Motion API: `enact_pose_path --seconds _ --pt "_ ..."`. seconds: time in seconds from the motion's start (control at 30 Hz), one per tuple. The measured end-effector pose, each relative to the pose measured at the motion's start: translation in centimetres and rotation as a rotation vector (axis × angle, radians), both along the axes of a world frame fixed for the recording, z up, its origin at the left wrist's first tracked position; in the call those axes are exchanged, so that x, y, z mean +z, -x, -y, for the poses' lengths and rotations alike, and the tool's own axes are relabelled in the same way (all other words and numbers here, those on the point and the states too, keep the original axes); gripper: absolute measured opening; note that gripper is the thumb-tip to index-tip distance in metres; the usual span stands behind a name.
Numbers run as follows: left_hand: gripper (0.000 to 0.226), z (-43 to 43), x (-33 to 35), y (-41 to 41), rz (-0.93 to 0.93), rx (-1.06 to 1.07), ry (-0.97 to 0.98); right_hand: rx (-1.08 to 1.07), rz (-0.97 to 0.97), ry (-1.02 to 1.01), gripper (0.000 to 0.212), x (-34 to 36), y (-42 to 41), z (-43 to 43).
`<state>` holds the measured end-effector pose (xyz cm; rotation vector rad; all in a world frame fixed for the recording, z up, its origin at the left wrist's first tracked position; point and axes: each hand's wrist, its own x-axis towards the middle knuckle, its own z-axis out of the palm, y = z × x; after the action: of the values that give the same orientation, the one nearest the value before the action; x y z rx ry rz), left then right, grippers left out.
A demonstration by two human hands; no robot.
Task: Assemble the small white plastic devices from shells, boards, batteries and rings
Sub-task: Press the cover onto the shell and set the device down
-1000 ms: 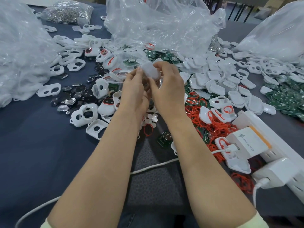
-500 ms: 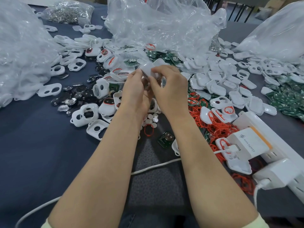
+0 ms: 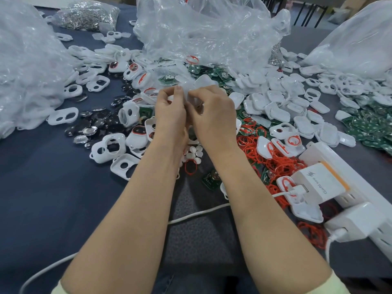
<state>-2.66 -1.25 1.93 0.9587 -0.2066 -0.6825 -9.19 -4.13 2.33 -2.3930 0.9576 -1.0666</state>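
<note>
- The left hand [image 3: 169, 112] and the right hand [image 3: 214, 115] meet over the middle of the dark blue tabletop [image 3: 53, 198]. The fingers of both are curled in, and together they pinch one small white plastic shell [image 3: 199, 84].
- The shell is held clear of the tabletop, at twelve o'clock of the knuckles. The fingers hide whatever sits inside it.
- The step in hand looks like closing or seating. Two fingertip grips on one piece suggest that parts are being pressed together, though I cannot tell which part goes in.
- Stock lies all round the hands:
  - dark round coin batteries [image 3: 95, 124] at nine o'clock
  - white front shells with two holes [image 3: 108, 147] at eight o'clock
  - plain white back covers [image 3: 275, 107] at two o'clock
  - red rubber rings [image 3: 273, 164] at four o'clock
  - green circuit boards [image 3: 371, 126] at three o'clock, well apart
- The next move probably calls for even pressure along the shell's edges until they meet. One hand would then have to let go to reach for the next part.
- A white power strip [image 3: 360, 198] at four o'clock and a white cable [image 3: 197, 213] at six o'clock lie near the forearms and could be snagged.
</note>
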Motion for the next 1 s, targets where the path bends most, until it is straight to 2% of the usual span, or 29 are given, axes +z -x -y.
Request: enact_pose_path --seconds 0.33,0.57,0.67,0.77,0.9,1.0 --pt "0.016 0.0 -0.4 -0.5 0.077 0.084 -0.085 -0.084 -0.144 0.120 0.023 -0.4 -0.6 -0.9" --pt "0.014 0.1 -0.3 -0.5 0.099 0.045 -0.109 -0.064 -0.085 0.094 0.024 -0.6 -0.5 -0.9" --pt "0.009 -0.1 -0.1 -0.5 0.085 0.003 -0.073 0.023 0.137 -0.076 0.021 -0.1 0.1 -0.4" --pt "0.010 0.0 0.1 -0.2 0.027 -0.051 -0.001 0.031 0.299 -0.346 0.019 0.4 0.9 1.3" --pt "0.007 0.0 0.4 0.1 -0.037 -0.120 0.056 0.108 0.349 -0.674 0.025 -0.1 1.6 2.8" --pt "0.006 -0.3 0.4 0.1 -0.002 -0.139 0.059 0.200 0.489 -0.878 0.009 -0.1 1.7 3.0"
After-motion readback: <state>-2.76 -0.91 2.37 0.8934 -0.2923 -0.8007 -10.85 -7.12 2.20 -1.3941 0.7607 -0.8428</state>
